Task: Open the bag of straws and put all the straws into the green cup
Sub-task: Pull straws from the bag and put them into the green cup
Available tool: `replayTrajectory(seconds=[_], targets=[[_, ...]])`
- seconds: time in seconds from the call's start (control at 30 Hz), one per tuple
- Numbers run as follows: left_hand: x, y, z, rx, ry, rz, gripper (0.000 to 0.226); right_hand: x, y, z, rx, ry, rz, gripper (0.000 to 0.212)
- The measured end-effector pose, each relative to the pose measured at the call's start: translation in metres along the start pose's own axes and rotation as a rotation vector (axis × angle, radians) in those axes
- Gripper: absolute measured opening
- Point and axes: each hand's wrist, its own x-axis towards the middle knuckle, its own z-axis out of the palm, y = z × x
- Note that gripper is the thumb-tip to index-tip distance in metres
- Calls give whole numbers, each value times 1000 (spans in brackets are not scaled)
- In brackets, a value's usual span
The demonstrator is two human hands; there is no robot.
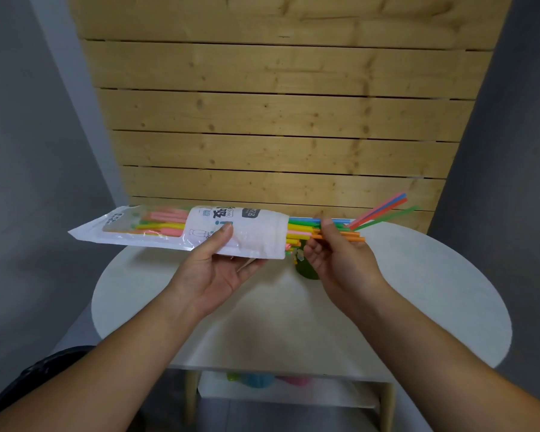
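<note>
A long white plastic bag of straws lies level in the air above the table, its open end pointing right. My left hand grips the bag from below, thumb on its printed front. Several coloured straws stick out of the open end. My right hand pinches these straws just past the bag's mouth; a few pink, blue, red and green ones fan up to the right. The green cup stands on the table below, mostly hidden behind my right hand and the bag.
A round white table is under my hands, in front of a wooden slat wall. A lower shelf beneath the table holds green, blue and pink objects. Grey walls stand on both sides.
</note>
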Motion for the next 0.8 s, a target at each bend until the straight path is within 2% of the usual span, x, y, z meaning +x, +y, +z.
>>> replayTrajectory(seconds=[0.2, 0.33, 0.47, 0.57, 0.67, 0.8], targets=[[-1, -5, 14, -48, 168, 27, 81, -3, 5, -1, -165, -32, -97, 21], [-4, -8, 28, -138, 287, 77, 89, -5, 8, 0, -281, -57, -156, 24], [-5, -14, 39, -202, 374, 138, 64, -7, 13, 2, -364, -58, -204, 26], [-1, -16, 39, -167, 393, 100, 47, -7, 13, 1, -355, -68, -193, 25], [-2, -13, 36, -166, 355, 54, 39, -7, 11, 1, -293, -65, -165, 23], [-2, -15, 35, -173, 334, 86, 32, -7, 11, 0, -257, -48, -139, 23]])
